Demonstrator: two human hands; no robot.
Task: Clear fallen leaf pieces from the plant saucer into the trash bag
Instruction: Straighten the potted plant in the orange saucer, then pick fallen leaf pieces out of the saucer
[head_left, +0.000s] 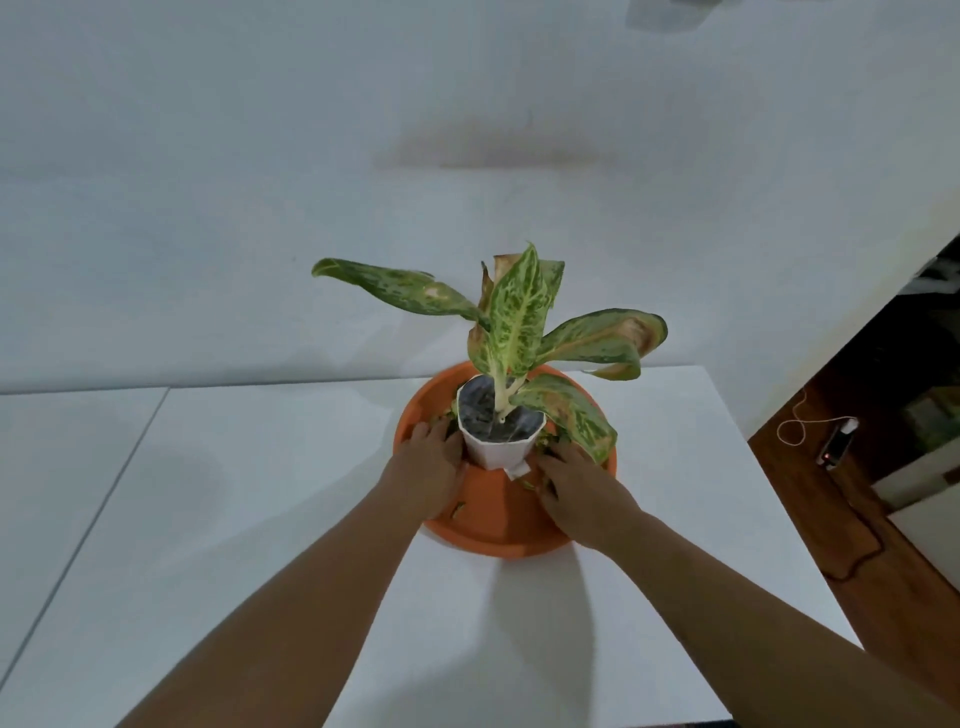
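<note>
An orange plant saucer (498, 525) sits on a white table. In it stands a white pot (498, 452) with a green speckled plant (519, 312). Small green leaf pieces (530, 484) lie in the saucer around the pot's base, and one lies near the front left (458, 508). My left hand (428, 467) rests flat in the saucer against the pot's left side, fingers spread. Over the leaf pieces just right of the pot, my right hand (576, 488) lies palm down with fingers bent; whether it holds any is hidden. No trash bag is in view.
The white table (260, 519) has a seam on its left and its right edge near the saucer. Beyond that edge is a dark wooden floor (831, 519) with a small device and a cable (836, 441). A white wall stands behind.
</note>
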